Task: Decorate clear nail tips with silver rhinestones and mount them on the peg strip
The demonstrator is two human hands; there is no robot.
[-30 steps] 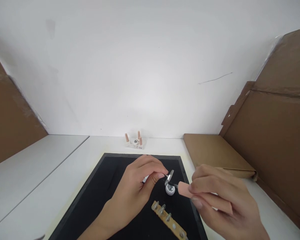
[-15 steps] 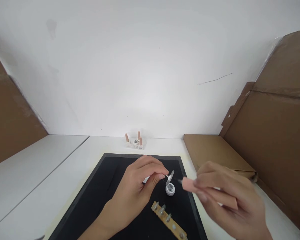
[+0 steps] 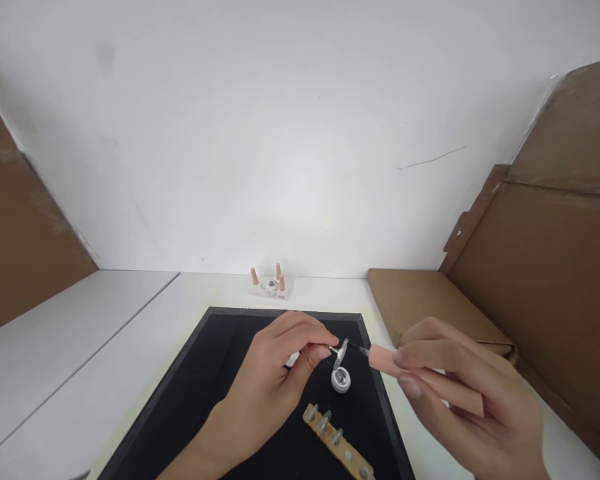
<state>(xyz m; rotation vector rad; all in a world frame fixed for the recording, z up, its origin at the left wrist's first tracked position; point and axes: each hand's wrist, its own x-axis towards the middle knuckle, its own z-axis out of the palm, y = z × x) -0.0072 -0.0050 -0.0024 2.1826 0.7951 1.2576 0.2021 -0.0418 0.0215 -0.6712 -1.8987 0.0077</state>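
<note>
My left hand pinches the thin stem of a small clear, whitish false nail tip between thumb and forefinger. The nail tip stands tilted just above a small white jar with silvery content. To its right, my right hand is closed around the pink cap handle of a nail polish brush. The fine bristles point left at the nail tip; whether they touch it I cannot tell. A white thing shows partly behind my left fingers. Below the jar lies a yellowish strip carrying several clear nail tips.
A black mat covers the middle of the white table. At the back, a clear holder contains pink-capped bottles. A flat cardboard box lies at the back right, with cardboard walls at both sides.
My right hand has shifted slightly right, and the brush has swung so its bristles sit higher, level with the nail tip. My left hand has barely moved and keeps its pinch.
</note>
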